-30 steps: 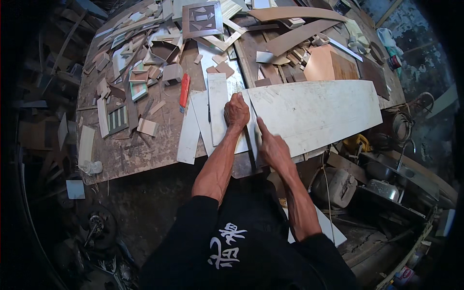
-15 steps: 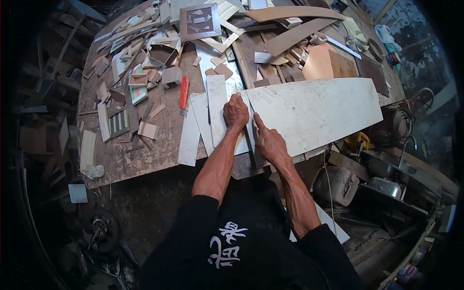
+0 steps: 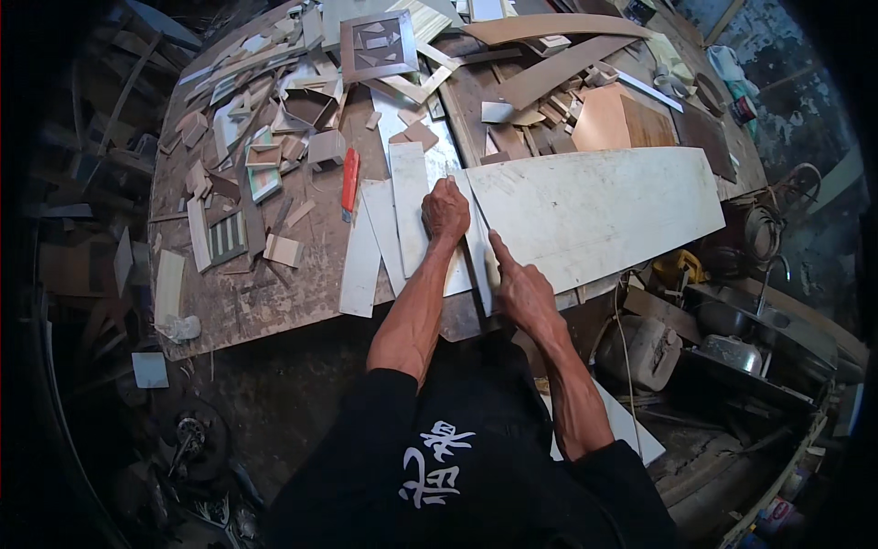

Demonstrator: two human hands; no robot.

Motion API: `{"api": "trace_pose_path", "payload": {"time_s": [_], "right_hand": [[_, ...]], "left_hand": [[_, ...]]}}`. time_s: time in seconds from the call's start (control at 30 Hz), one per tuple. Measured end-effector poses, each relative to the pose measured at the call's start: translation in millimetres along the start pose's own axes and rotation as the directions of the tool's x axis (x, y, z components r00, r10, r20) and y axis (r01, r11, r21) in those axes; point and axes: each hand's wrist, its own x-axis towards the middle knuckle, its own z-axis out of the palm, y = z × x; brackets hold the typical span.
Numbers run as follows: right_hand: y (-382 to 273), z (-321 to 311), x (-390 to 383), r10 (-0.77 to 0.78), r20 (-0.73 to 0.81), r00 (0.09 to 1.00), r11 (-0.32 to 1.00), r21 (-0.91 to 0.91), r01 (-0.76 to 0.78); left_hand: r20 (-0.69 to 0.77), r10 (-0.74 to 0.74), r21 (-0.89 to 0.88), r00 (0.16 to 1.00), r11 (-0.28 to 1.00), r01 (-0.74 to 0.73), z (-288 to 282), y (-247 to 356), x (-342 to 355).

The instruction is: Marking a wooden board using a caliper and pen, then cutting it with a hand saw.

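My left hand (image 3: 445, 210) is closed in a fist, pressed down on narrow white pieces beside the large white board (image 3: 594, 210). Whatever lies inside its fingers is hidden. Just to its right, my right hand (image 3: 525, 291) wraps round the pale handle of a long, thin-bladed tool, index finger stretched forward along it. Its dark blade (image 3: 482, 209) is seen nearly edge-on at the board's left end, so I cannot tell its exact kind. White strips (image 3: 409, 206) lie left of my left hand, and a red-handled cutter (image 3: 349, 180) lies beyond them.
Wood offcuts and small boxes crowd the left of the worktable (image 3: 274, 306). A square frame (image 3: 378, 44) and curved brown boards (image 3: 558, 26) lie at the far side. Beyond the right edge stand a plastic jerrycan (image 3: 648, 353) and a metal sink (image 3: 732, 352).
My right hand has drawn back toward me with the tool, exposing more of the dark blade ahead of the finger. My left hand stays nearly in place.
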Motion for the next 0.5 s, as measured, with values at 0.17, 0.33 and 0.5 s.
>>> {"api": "trace_pose_path", "payload": {"time_s": [0.17,0.33,0.5], "right_hand": [[-2.5,5.2,8.8,0.008,-0.027,1.000,1.000,-0.009,-0.009],[0.2,-2.2,43.6,-0.037,-0.082,0.996,0.999,0.020,0.039],[-3.8,-1.7,-3.9,-0.012,0.014,1.000,0.999,-0.051,0.013]], "left_hand": [[0.006,0.003,-0.001,1.000,1.000,-0.003,-3.6,-2.9,1.5],[0.054,0.012,-0.014,0.998,1.000,-0.011,5.0,-1.2,0.2],[0.005,-0.079,0.014,0.997,0.997,0.079,-4.4,-3.2,-0.5]]}}
